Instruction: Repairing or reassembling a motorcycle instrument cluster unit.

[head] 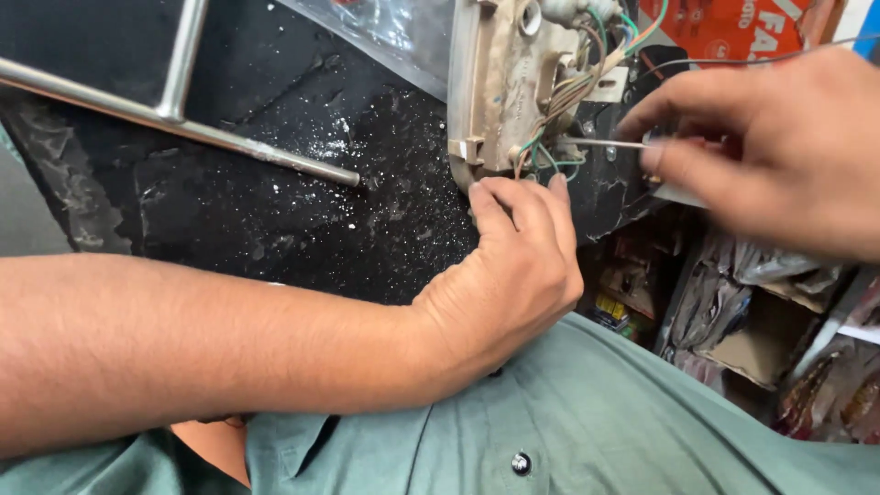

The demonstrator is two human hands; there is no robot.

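Observation:
A dirty beige plastic housing [495,82] with a bundle of coloured wires [564,92] lies on a black speckled worktop [302,211]. My left hand [513,266] rests at the housing's lower edge, fingertips curled against it and the green wires. My right hand [761,147] comes in from the right and pinches a thin metal tool [605,143] whose tip points into the wires. My left forearm crosses the lower left of the view.
A bare metal rod frame [174,115] lies across the worktop at upper left. A clear plastic bag [385,32] sits behind the housing, an orange box [733,27] at top right. Shelves with packets [761,321] stand lower right.

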